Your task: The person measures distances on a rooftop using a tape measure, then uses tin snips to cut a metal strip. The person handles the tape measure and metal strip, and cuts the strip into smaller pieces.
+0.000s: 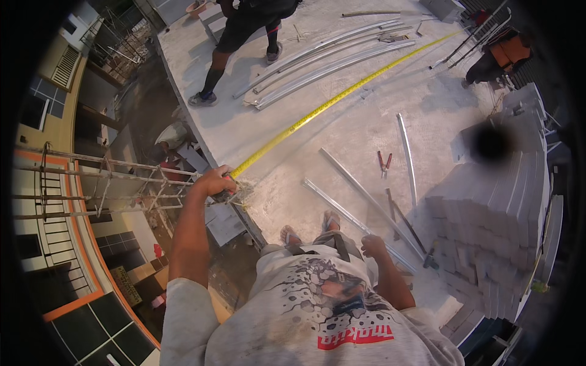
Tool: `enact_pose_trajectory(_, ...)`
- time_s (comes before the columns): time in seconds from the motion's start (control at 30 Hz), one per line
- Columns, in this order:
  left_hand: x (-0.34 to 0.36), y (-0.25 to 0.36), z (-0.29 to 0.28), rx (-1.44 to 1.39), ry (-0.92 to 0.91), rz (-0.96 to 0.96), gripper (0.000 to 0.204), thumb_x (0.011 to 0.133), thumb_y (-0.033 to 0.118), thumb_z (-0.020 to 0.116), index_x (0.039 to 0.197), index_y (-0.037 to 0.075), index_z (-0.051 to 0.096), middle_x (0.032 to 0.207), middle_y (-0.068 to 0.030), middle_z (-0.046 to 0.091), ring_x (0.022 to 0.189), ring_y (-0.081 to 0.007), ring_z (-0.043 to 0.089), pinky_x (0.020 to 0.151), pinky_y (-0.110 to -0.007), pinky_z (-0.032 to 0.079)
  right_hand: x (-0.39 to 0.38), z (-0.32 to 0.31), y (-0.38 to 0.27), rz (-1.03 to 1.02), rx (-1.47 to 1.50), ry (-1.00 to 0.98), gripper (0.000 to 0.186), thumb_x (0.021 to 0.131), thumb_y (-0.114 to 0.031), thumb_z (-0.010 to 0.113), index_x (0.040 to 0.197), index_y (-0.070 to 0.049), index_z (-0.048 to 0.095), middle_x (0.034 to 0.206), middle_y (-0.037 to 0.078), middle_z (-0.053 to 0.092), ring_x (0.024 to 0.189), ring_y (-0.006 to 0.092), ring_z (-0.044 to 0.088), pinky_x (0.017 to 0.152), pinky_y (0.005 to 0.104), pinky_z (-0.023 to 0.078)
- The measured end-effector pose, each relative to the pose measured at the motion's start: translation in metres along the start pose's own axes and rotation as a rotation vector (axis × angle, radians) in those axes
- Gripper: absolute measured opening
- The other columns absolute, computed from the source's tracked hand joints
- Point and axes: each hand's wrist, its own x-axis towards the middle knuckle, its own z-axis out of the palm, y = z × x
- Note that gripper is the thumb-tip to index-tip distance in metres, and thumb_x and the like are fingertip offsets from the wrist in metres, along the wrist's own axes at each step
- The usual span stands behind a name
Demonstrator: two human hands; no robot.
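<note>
My left hand [211, 182] grips a red and black tape measure [231, 182] at the slab's left edge. Its yellow blade [293, 127] stretches diagonally across the pale concrete toward the upper right. My right hand [373, 246] hangs by my hip with fingers curled and no object visible in them. Beside it lie long silver metal channels [348, 216], and farther up are pliers with red handles [384, 161]. A dark bar [408, 226] lies near the channels to the right.
A standing person [241, 33] is at the top; another in orange [506, 52] is upper right. More channels [329, 55] lie beyond the tape. Stacked pale blocks [476, 238] fill the right. At left, the slab edge [180, 104] drops off beside scaffolding [107, 180] and buildings.
</note>
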Motion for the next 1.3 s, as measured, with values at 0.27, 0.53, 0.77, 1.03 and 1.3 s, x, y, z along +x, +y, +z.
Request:
enact_pose_trajectory(0.27,0.005,-0.013,0.008,-0.013,-0.041,0.065,0.063,0.065,0.028,0.076,0.120,0.004,0.061,0.097,-0.0118,0.067,0.089,-0.0206,0.062,0.078,-0.032,0.049,-0.011,0.030,0.042,-0.063,-0.098,-0.029,0.030,0.088,-0.022,0.055,0.101,0.002,0.066,0.075,0.013,0.068,0.057,0.0196,0.066,0.049,0.0318,0.053)
enact_pose_trajectory(0.53,0.014,0.020,0.018,-0.095,-0.101,0.088,0.063,0.064,0.021,0.078,0.118,-0.004,0.057,0.084,-0.0090,0.068,0.076,-0.0177,0.065,0.073,-0.028,0.049,-0.015,0.031,0.041,0.010,-0.202,0.030,0.030,0.088,-0.024,0.055,0.105,-0.003,0.068,0.079,0.010,0.069,0.059,0.0195,0.067,0.053,0.0321,0.055)
enact_pose_trajectory(0.77,0.045,0.030,0.024,-0.085,-0.087,0.114,0.060,0.065,0.018,0.077,0.117,-0.004,0.057,0.082,-0.0072,0.068,0.074,-0.0164,0.065,0.069,-0.028,0.049,-0.041,0.013,0.035,-0.002,-0.103,0.118,0.028,0.084,-0.023,0.051,0.084,-0.001,0.068,0.070,0.012,0.067,0.055,0.0235,0.067,0.054,0.0363,0.054)
enact_pose_trajectory(1.03,0.068,0.035,0.033,-0.046,-0.034,0.011,0.059,0.062,0.019,0.078,0.115,-0.001,0.060,0.085,-0.0097,0.069,0.074,-0.0181,0.064,0.070,-0.030,0.050,0.018,-0.015,0.072,-0.230,-1.001,-0.250,0.015,0.080,-0.014,0.063,0.086,-0.001,0.066,0.084,0.012,0.068,0.067,0.0238,0.069,0.056,0.0387,0.054)
enact_pose_trajectory(1.3,0.113,0.010,0.025,-0.019,0.001,-0.041,0.066,0.058,0.024,0.081,0.117,0.000,0.062,0.091,-0.0117,0.070,0.082,-0.0186,0.066,0.076,-0.031,0.051,0.101,-0.065,-0.021,-0.297,-0.582,-0.029,0.019,0.081,-0.018,0.057,0.084,-0.001,0.065,0.083,0.014,0.068,0.066,0.0277,0.068,0.061,0.0398,0.055)
